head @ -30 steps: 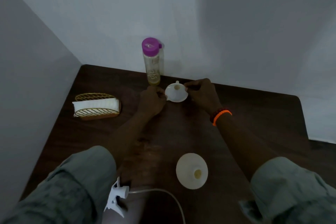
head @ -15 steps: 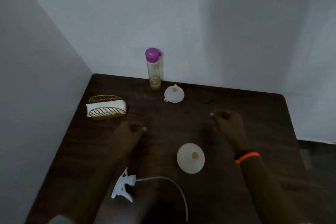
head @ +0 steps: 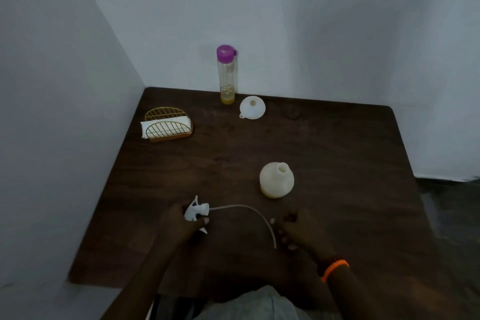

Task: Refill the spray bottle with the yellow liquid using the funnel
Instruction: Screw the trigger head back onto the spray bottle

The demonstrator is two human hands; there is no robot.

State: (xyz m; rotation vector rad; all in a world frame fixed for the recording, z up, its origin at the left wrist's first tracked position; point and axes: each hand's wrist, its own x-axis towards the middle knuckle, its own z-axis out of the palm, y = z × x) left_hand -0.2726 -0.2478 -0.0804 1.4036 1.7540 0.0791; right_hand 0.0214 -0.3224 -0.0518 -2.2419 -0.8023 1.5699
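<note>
Both hands had drawn back from the far edge of the table (head: pixel 350 150) toward its near side since the earlier frames, leaving the funnel (head: pixel 252 107) lying on the wood, its spout pointing up. From the head camera, the only view, the left hand (head: pixel 179 226) had closed around the white spray head (head: pixel 195 212), its thumb curled across the trigger body, though how firmly it gripped could not be told in the dim light. The dip tube (head: pixel 255 217) ran from that head toward the person's right, then curved down to end just beside the right hand (head: pixel 298 231), whose loosely curled fingers (head: pixel 283 240) lay near or against the tube's tip; whether they pinched it was not clear. The cream spray bottle (head: pixel 277 183), uncapped with its neck open and upright, stood beyond and between the two hands, somewhat closer to the right one. The clear bottle of yellow liquid (head: pixel 227 78), purple lid on and only a shallow yellow layer at its base, stood against the back wall, with the funnel just beside it to the right. A gold wire napkin holder (head: pixel 167 125) sat at the left. With little yellow left in the supply bottle and the funnel set aside, the coming move appeared to be refitting the sprayer, which would turn on swinging the tube's long, curved axis upright and forward over the bottle's neck.
</note>
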